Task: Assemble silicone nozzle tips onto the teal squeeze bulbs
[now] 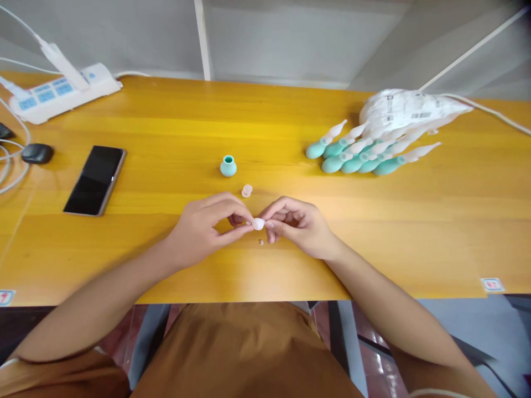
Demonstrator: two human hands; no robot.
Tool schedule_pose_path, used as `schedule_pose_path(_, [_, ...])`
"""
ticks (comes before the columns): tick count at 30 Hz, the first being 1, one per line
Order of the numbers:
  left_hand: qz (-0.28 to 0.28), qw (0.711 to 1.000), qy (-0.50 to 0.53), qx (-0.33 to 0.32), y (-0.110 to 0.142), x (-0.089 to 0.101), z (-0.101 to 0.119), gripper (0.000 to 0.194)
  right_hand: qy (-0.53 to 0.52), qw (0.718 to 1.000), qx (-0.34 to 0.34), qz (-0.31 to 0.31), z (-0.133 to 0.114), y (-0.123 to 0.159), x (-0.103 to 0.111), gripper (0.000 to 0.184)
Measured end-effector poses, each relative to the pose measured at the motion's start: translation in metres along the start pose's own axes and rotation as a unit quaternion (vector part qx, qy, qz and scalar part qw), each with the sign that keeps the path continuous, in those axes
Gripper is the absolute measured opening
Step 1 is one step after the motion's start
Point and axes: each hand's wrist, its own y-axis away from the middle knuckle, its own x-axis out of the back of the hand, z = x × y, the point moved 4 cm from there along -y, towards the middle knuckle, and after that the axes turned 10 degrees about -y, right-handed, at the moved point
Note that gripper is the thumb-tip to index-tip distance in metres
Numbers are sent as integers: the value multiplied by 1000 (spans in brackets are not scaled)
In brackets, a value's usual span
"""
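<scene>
Between the fingertips of both hands is a small whitish translucent nozzle piece [258,224]. My left hand [215,224] pinches its left end with thumb and fingers. On the other end, my right hand [296,224] closes its thumb and forefinger. Just beyond the hands lies a pinkish translucent collar [246,191]. Farther back, a teal rubber bulb [228,167] stands upright with its round mouth facing up. A tiny pale bit [261,242], too small to name, rests on the table below the fingers.
Several teal bulb syringes with clear nozzles [352,157] lie in rows at the right, beside a white plastic bag [394,108]. At the left are a black phone [95,181], a mouse [37,153] and a power strip [66,91] with cables. The wooden table's [265,290] front edge is near my body.
</scene>
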Motion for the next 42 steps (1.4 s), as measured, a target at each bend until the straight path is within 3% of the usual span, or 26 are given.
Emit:
schedule_pose_path(4, [-9,1000,-4,22,2,-1,-3,13,11,1000,1,10,0,0,1,21])
schedule_pose_path(12, [-18,998,-51,-23,3,-2,0,6,36,999,-5,18,2,1,1,26])
schedule_pose_path(24, [-20,998,-52,-31,5,-5,0,10,54,998,-10,18,2,1,-1,25])
schedule_pose_path(29, [-1,998,-61,-17,7,-5,-1,15,37,999,-9,6,2,0,-1,27])
schedule_pose_path(42, [49,990,-106,-85,8,-2,8,10,14,1000,3,24,-2,0,-2,24])
